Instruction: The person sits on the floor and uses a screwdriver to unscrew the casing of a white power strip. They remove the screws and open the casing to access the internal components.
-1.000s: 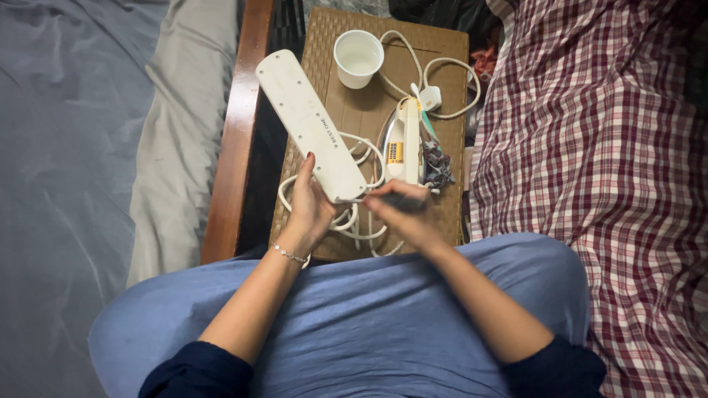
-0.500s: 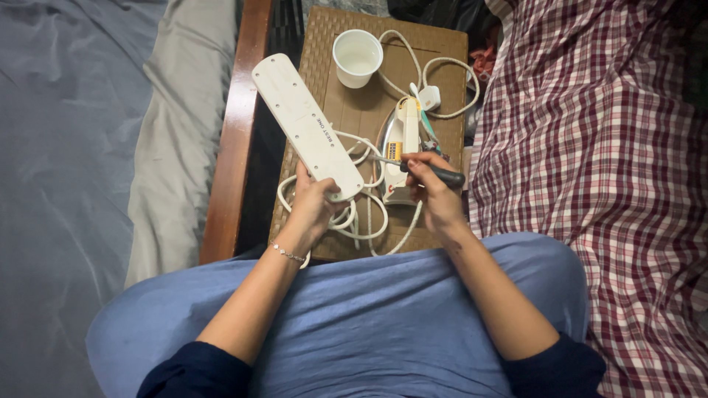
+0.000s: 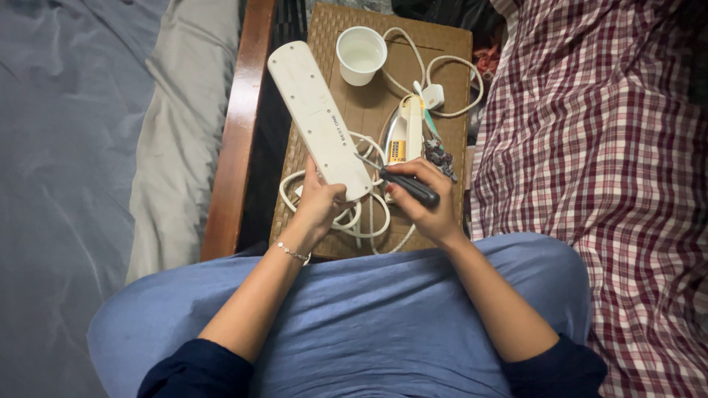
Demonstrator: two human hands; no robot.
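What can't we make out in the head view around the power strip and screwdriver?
- Socket face of the white power strip: turned away from the camera; only the back shows.
- Screwdriver tip: too small to tell if it sits in a screw.
- Its handle: mostly covered by the right hand.
- Strip's near end: wrapped by the left hand.
- White cup: contents unclear.
- Dark clump beside the hand: too small to identify.

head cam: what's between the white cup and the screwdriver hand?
Head view: bare woven tabletop, then white cord and a white-yellow tool just above the right hand.
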